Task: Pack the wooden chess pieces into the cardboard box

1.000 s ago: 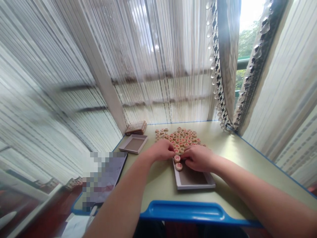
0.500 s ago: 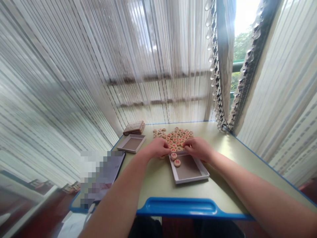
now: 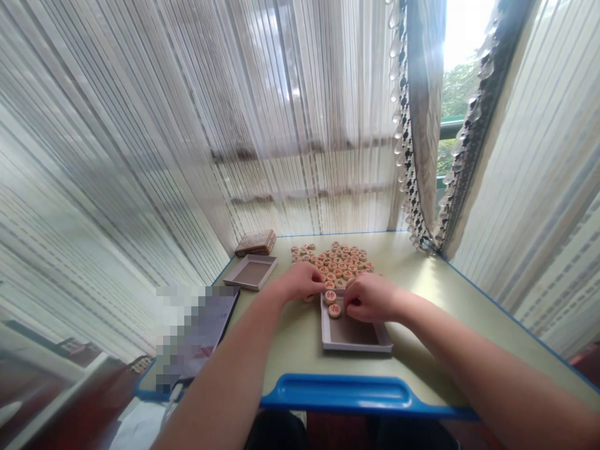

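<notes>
As right hand [image 3: 375, 297] shifts — nearer, over box [image 3: 356, 347]

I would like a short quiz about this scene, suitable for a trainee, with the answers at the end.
1. True or false: the right hand is over the nearer open box.
2. Choose: what colour is the front edge of the table? A green, B blue, C white.
3. Fill in: the characters on the two round pieces at this box's left side are ____ in colour.

Key: 1 true; 2 B; 3 red.
</notes>
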Tool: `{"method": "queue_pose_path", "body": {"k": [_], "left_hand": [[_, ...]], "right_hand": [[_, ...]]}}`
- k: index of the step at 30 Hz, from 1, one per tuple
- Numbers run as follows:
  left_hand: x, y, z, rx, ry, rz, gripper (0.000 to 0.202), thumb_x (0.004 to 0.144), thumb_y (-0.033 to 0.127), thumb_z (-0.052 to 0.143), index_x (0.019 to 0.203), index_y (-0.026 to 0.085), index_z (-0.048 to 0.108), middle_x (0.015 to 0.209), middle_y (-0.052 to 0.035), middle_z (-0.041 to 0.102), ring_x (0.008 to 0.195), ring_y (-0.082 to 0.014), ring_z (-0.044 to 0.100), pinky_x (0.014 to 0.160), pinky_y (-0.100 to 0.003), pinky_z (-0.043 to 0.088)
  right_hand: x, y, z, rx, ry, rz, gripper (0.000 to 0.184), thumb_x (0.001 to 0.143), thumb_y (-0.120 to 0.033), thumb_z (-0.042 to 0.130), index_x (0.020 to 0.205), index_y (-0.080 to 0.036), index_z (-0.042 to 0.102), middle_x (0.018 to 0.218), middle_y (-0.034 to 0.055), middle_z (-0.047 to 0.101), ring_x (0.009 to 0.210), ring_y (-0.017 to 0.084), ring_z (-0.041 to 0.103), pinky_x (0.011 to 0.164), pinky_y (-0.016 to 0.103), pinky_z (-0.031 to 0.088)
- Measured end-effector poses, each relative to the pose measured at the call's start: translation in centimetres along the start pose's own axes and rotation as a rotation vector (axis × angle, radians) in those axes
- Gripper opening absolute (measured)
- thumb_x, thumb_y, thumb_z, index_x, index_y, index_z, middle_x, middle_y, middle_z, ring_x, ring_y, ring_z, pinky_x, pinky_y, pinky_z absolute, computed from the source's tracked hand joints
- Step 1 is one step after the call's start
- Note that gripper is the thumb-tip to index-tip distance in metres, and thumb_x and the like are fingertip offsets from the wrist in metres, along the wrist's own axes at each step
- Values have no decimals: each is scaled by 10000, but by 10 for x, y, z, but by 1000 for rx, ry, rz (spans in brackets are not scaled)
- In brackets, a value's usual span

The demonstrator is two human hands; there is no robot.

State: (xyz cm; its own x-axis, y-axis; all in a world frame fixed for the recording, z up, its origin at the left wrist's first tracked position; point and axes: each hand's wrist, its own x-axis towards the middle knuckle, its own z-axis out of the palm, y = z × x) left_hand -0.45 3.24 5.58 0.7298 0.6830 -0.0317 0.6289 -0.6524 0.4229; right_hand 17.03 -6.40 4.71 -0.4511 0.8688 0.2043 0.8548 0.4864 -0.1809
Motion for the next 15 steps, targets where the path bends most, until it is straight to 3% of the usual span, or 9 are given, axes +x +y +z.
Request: {"method": "queue_pose_path", "body": {"k": [5, 15], "left_hand": [[-2, 4, -2, 8, -15, -13, 245, 668, 354, 529, 562, 140, 585, 473, 40, 418, 495, -75, 351, 471, -204, 243], [0, 0, 0, 7, 4, 16, 252, 660, 344, 526, 529, 133, 562, 467, 39, 390, 490, -75, 341, 473, -210, 243]], "right_hand": [[1, -3, 2, 42, -17, 16, 218, 674, -187, 529, 722, -266, 727, 709, 3, 692, 636, 147, 582, 576, 228, 381], [2, -2, 5, 30, -14, 13, 246, 672, -169, 528, 766, -280, 726, 734, -3, 700, 659, 154, 599, 600, 233, 397]]}}
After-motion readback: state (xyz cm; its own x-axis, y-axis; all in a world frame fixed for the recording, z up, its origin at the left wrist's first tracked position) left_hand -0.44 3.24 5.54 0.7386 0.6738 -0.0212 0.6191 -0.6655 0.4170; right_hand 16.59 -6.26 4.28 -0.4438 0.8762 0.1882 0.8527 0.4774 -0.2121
